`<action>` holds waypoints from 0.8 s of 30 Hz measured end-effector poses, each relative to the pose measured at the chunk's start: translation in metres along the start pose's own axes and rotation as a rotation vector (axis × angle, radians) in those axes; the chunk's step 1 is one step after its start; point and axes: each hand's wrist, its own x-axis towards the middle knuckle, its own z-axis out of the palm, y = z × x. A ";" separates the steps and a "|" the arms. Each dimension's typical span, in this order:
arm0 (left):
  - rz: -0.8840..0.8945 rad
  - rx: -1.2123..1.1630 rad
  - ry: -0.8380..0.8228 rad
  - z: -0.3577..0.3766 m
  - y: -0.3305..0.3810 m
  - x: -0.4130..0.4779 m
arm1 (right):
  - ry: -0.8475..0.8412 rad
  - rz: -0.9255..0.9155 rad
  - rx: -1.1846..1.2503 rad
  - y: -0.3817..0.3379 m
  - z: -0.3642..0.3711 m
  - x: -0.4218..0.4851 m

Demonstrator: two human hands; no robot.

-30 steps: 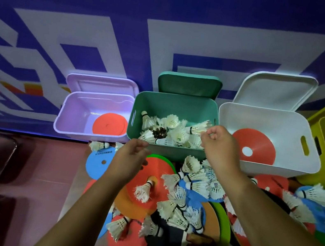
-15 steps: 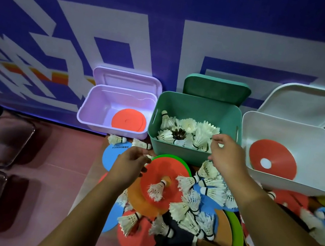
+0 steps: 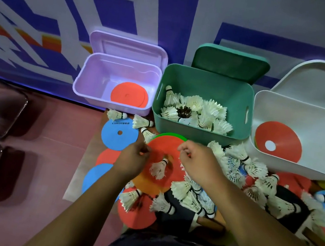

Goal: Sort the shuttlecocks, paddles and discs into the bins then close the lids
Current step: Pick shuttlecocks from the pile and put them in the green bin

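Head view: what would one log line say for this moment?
left hand, right hand: curled at red disc rim, grip unclear | green bin: shuttlecocks inside, lid open

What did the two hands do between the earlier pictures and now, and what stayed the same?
The right hand left the green bin and came back toward the person; it is now over the red disc, curled, grip unclear. The left hand stayed at that disc's left edge. All bins stayed open; the loose shuttlecocks did not move.

Smooth glossy plastic forms the green bin [image 3: 204, 87]; feathered white shuttlecocks [image 3: 198, 109] fill it; the near red disc [image 3: 165, 151] looks matt.
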 end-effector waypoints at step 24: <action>-0.086 0.251 0.135 -0.007 -0.114 -0.046 | -0.355 0.026 -0.521 0.002 0.089 -0.007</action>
